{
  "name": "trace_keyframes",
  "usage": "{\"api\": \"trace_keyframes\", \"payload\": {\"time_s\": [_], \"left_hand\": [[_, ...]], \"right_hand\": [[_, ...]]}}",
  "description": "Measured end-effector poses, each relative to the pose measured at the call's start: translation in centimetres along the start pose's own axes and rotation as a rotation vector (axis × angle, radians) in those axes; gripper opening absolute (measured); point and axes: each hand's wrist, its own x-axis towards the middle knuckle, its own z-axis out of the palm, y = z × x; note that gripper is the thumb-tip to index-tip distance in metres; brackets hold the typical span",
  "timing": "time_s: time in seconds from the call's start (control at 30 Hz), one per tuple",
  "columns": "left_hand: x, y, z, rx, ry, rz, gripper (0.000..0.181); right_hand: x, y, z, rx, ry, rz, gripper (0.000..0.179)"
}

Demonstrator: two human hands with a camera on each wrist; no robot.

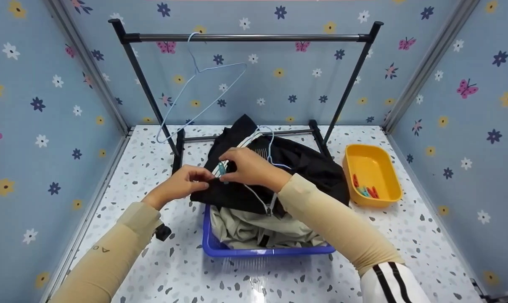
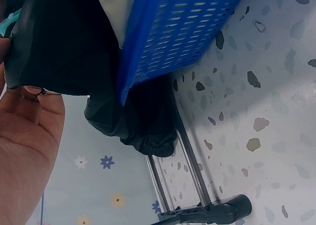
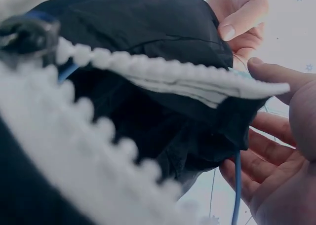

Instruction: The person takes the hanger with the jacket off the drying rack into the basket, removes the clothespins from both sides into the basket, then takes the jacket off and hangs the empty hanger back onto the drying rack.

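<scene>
A black jacket (image 1: 321,168) with a white zipper (image 1: 256,198) lies over a blue basket (image 1: 271,252), a light blue hanger (image 1: 270,147) showing at its collar. Between thumb and fingers, my left hand (image 1: 180,185) pinches the jacket's left edge; the left wrist view shows the black cloth (image 2: 54,47) at its fingertips. My right hand (image 1: 254,168) pinches a teal clothespin (image 1: 221,169) at the same edge, close beside the left fingertips. Large white zipper teeth (image 3: 148,67) fill the front of the right wrist view. Part of the hanger is hidden inside the jacket.
A pale khaki garment (image 1: 241,227) fills the basket. Behind it stands a black clothes rack (image 1: 254,38) with an unladen light blue hanger (image 1: 199,71) on its rail. At the right, a yellow tub (image 1: 380,172) holds several red and teal clothespins (image 1: 367,192).
</scene>
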Motion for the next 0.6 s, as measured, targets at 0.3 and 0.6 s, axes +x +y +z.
{"api": "trace_keyframes", "payload": {"time_s": [0.3,0.6], "left_hand": [[0.13,-0.30,-0.02,-0.006,-0.008,0.008,0.025],[0.07,-0.41,0.03,0.009,-0.009,-0.031,0.026]], "right_hand": [[-0.08,-0.01,0.42,0.001,0.029,-0.051,0.039],[-0.32,0.04,0.73,0.183,0.033,-0.029,0.029]]}}
